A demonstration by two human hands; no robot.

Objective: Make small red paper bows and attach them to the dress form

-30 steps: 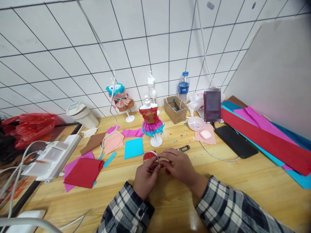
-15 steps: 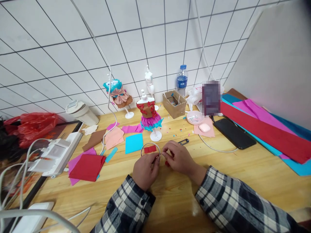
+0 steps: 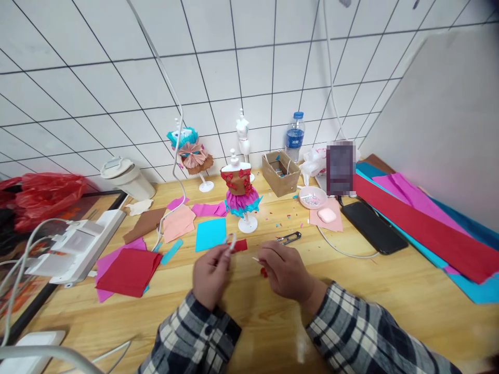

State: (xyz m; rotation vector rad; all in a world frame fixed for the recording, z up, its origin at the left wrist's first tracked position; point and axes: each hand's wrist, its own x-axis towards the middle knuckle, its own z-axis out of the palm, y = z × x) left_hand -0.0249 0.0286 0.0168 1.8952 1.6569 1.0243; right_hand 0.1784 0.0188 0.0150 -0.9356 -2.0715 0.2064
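My left hand (image 3: pixel 210 275) is closed on a thin whitish ring that looks like a narrow tape roll (image 3: pixel 233 242), seen almost edge-on. Just behind it a small red paper piece (image 3: pixel 240 245) lies on the table. My right hand (image 3: pixel 286 270) pinches a short pale strip (image 3: pixel 255 258), possibly tape, its tip pointing left. Beside those fingers is a small red scrap (image 3: pixel 264 272), partly hidden. Black thread snips (image 3: pixel 290 238) lie behind the right hand. Farther back stands a small dress form (image 3: pixel 237 182) in a brown bodice with red bows and a frilled magenta and blue skirt.
Coloured paper pieces, including a blue square (image 3: pixel 211 234) and a red stack (image 3: pixel 128 272), lie to the left. Two more dress forms, a cardboard box (image 3: pixel 281 179) and a water bottle (image 3: pixel 295 137) stand behind. A pink bowl (image 3: pixel 313 197) and phone (image 3: pixel 372 227) are at right.
My hands have moved apart, the left one going left with the tape roll. The roll has turned from face-on to nearly edge-on. A pale strip now shows at my right fingertips.
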